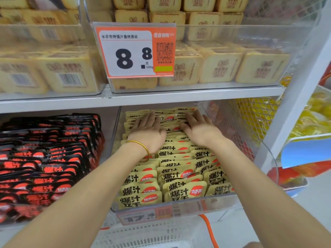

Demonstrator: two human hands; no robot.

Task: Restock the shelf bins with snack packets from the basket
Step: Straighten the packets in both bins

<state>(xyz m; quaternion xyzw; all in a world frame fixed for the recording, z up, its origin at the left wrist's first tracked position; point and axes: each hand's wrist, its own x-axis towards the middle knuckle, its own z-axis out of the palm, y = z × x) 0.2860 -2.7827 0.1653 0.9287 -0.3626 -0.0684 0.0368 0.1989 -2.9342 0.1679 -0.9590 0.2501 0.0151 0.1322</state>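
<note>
A clear shelf bin on the lower shelf is packed with rows of yellow snack packets. Both of my arms reach deep into it. My left hand, with a gold bangle on its wrist, lies flat with straight fingers on the packets at the back left. My right hand lies flat on the packets at the back right. Neither hand grips a packet. A white mesh basket with an orange handle sits below the bin at the bottom of the view.
Left of the yellow bin, black and red snack packets fill the neighbouring bin. The shelf above holds bins of yellow boxed cakes and a price tag. A white shelf post and yellow sweets stand at the right.
</note>
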